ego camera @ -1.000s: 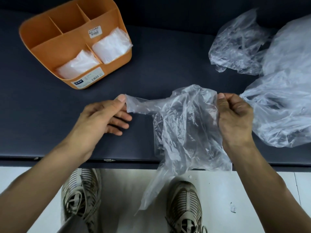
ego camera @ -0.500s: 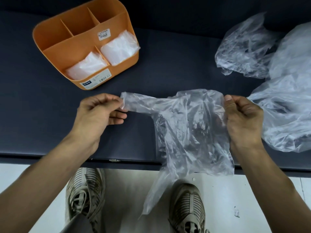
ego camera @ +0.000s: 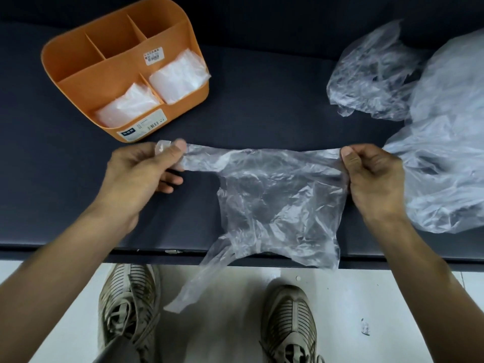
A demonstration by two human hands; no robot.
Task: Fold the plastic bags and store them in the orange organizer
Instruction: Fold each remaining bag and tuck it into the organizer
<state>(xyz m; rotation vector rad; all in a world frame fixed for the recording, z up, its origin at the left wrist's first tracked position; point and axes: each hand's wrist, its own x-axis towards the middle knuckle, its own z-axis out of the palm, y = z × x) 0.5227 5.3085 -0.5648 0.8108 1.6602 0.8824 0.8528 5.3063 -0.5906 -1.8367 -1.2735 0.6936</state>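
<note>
I see the clear plastic bag (ego camera: 277,195) stretched left-right, crinkled, handles dangling off the table edge; left hand (ego camera: 141,176) and right hand (ego camera: 372,179) each pinch a top corner.

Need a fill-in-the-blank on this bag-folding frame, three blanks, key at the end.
1. Both hands stretch one clear plastic bag over the dark ____.
2. The organizer is coloured ____.
3. Folded bags fill ____ of its front compartments.
4. The left hand and right hand each ____ the bag's top edge.

Missing: table; orange; two; pinch
</note>
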